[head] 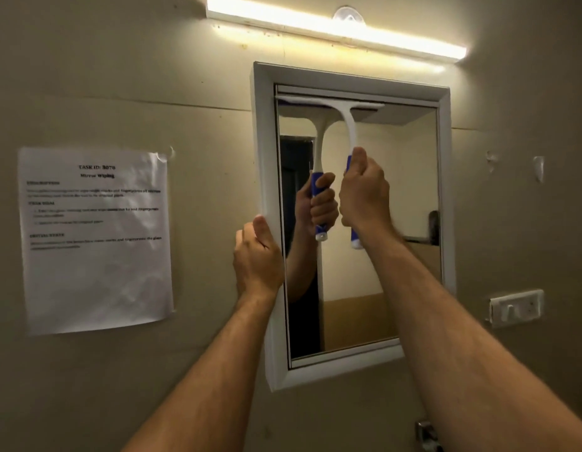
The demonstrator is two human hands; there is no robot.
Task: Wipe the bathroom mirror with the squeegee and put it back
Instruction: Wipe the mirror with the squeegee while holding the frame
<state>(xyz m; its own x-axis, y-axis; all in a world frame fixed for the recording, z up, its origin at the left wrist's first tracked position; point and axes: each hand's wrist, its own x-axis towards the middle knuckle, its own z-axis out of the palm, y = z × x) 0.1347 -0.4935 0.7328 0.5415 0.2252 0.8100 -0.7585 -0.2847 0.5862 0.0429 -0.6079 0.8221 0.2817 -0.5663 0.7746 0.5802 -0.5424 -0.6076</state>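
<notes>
Squeegee (pixel 343 115) blade is set against the top edge of the mirror (pixel 397 197), presumably for a downward stroke. Its handle is gripped by the right hand (pixel 364 194), fingers curled round it. The mirror's left frame edge is held by the left hand (pixel 257 256), probably for steadiness.

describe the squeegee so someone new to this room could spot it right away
Find the white-framed mirror below the long wall light. Against the top of its glass lies the white squeegee with a blue grip, held by the right hand. Its twin beside it is only a reflection.
</notes>
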